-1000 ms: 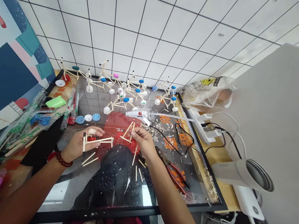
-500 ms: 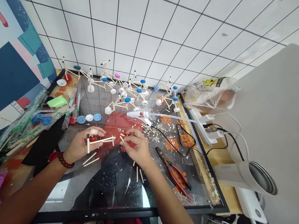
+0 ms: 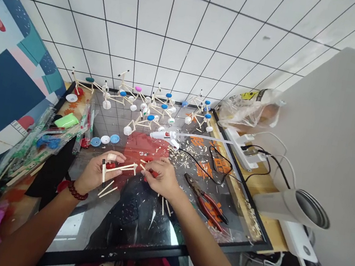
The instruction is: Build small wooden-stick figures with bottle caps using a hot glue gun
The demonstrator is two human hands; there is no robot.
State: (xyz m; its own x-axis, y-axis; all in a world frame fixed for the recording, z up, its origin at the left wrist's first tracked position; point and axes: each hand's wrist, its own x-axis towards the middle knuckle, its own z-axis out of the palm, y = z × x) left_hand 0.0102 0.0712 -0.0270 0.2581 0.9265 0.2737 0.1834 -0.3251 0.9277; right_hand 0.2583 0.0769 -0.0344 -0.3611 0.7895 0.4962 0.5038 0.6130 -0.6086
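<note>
Closed round a small frame of pale sticks (image 3: 121, 168) with black-tipped handlebars is my left hand (image 3: 95, 171), a bandage on one finger and a red bead bracelet at the wrist. A red piece shows beneath the sticks. My right hand (image 3: 162, 178) pinches short pale sticks (image 3: 143, 165) just right of the frame, a small gap between them. Something red lies under its fingers. Loose sticks (image 3: 108, 191) lie on the glass table below my left hand, and more (image 3: 166, 206) below my right.
A white glue gun (image 3: 165, 136) lies beyond my hands, its cord trailing right. Several stick models with bottle-cap wheels (image 3: 150, 118) stand at the back. Red-handled pliers (image 3: 205, 202) lie right; packaged sticks (image 3: 31, 150) lie left. A power strip (image 3: 244, 150) sits on the right ledge.
The fingers of my right hand have drawn closer together round the sticks, which have come slightly left toward the frame. My left hand has hardly moved.
</note>
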